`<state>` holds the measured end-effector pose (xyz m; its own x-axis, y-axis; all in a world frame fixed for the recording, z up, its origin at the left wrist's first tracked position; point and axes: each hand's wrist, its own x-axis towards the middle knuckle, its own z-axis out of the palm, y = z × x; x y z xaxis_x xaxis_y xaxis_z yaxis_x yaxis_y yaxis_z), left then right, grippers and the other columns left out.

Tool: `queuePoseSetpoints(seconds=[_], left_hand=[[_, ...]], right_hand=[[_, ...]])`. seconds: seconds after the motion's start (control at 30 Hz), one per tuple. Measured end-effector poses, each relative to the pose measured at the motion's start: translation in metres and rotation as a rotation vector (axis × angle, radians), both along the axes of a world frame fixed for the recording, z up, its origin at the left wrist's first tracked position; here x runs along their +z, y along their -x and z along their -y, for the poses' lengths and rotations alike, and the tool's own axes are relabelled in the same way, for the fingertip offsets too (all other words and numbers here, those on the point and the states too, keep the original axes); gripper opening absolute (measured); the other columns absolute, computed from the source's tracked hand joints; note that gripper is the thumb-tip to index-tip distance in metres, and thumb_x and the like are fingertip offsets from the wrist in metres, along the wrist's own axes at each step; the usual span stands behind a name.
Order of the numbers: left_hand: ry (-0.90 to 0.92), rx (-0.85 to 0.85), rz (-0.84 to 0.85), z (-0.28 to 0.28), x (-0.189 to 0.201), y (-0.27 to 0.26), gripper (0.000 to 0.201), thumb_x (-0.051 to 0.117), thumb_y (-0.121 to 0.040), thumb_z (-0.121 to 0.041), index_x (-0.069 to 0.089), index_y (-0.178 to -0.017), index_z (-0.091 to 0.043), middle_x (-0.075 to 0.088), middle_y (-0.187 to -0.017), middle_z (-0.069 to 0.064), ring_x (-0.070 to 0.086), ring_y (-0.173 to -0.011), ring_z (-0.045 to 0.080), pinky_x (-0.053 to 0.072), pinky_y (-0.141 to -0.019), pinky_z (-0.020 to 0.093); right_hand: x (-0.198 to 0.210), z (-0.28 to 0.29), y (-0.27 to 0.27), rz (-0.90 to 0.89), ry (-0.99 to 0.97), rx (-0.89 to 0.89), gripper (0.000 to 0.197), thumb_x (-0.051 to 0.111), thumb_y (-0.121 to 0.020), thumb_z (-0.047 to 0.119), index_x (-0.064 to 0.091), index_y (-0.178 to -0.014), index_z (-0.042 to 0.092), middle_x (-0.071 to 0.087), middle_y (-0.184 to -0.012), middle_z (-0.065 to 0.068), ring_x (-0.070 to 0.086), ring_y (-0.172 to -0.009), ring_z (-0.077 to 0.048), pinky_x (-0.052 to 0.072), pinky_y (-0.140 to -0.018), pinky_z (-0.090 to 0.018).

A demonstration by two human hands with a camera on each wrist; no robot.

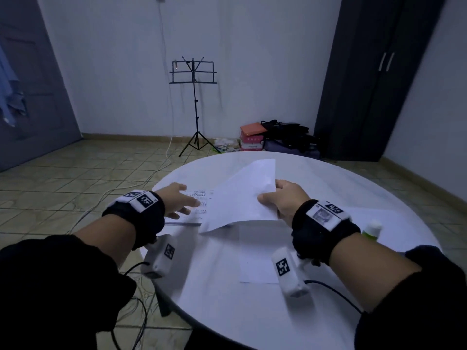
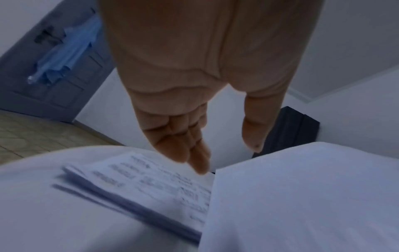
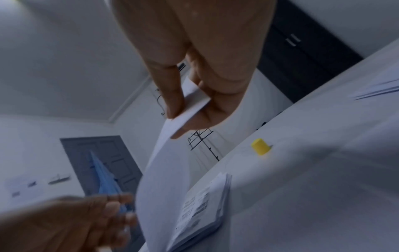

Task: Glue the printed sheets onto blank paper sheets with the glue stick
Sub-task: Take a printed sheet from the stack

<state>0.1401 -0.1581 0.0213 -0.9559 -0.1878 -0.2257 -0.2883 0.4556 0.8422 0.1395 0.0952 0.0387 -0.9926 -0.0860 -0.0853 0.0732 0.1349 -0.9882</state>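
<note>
My right hand [image 1: 271,195] [image 3: 183,112] pinches the edge of a white sheet [image 1: 242,198] [image 3: 164,179] between thumb and fingers and holds it lifted above the round white table [image 1: 252,311]. Its blank side faces me. Under it lies a stack of printed sheets [image 1: 199,198] [image 2: 151,185] [image 3: 202,204]. My left hand [image 1: 182,200] [image 2: 194,153] hovers with straight fingers over that stack, holding nothing. A glue stick [image 1: 371,231] with a white and green body stands at the right. A yellow cap [image 3: 260,146] lies on the table.
Another blank sheet [image 1: 257,269] lies flat near the front of the table, between my wrists. More paper [image 3: 377,92] lies at the table's right side. Beyond the table stand a music stand [image 1: 194,102], a dark wardrobe [image 1: 374,77] and boxes and bags [image 1: 273,137] on the floor.
</note>
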Motion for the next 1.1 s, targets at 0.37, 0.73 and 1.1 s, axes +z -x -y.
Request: queuePoseSetpoints(seconds=[0.37, 0.73, 1.1], left_hand=[[-0.456, -0.121, 0.284, -0.096, -0.023, -0.020, 0.064, 0.042, -0.097, -0.040, 0.015, -0.147, -0.011, 0.061, -0.095, 0.021, 0.066, -0.070, 0.033, 0.046, -0.064, 0.032], [-0.798, -0.179, 0.219, -0.119, -0.013, -0.029, 0.020, 0.041, -0.096, -0.012, 0.047, -0.114, -0.009, 0.072, -0.088, 0.010, 0.069, -0.062, 0.015, 0.052, -0.049, 0.021], [-0.177, -0.277, 0.015, -0.092, -0.026, -0.037, 0.024, 0.065, -0.081, 0.009, 0.067, -0.091, -0.014, 0.059, -0.069, 0.004, 0.056, -0.059, 0.013, 0.050, -0.050, 0.018]], right_hand=[[0.015, -0.064, -0.035, -0.045, 0.433, 0.093, 0.029, 0.057, -0.084, -0.009, 0.060, -0.110, 0.005, 0.068, -0.099, -0.011, 0.065, -0.083, -0.025, 0.059, -0.070, -0.034], [0.015, -0.088, -0.041, -0.024, 0.519, -0.013, 0.022, 0.054, -0.090, -0.004, 0.059, -0.104, 0.011, 0.069, -0.098, -0.008, 0.066, -0.082, -0.021, 0.056, -0.058, -0.028], [-0.028, -0.123, -0.043, 0.210, -0.282, -0.057, 0.039, 0.067, -0.082, -0.003, 0.057, -0.120, -0.002, 0.061, -0.088, -0.014, 0.045, -0.050, -0.014, 0.031, -0.040, -0.020]])
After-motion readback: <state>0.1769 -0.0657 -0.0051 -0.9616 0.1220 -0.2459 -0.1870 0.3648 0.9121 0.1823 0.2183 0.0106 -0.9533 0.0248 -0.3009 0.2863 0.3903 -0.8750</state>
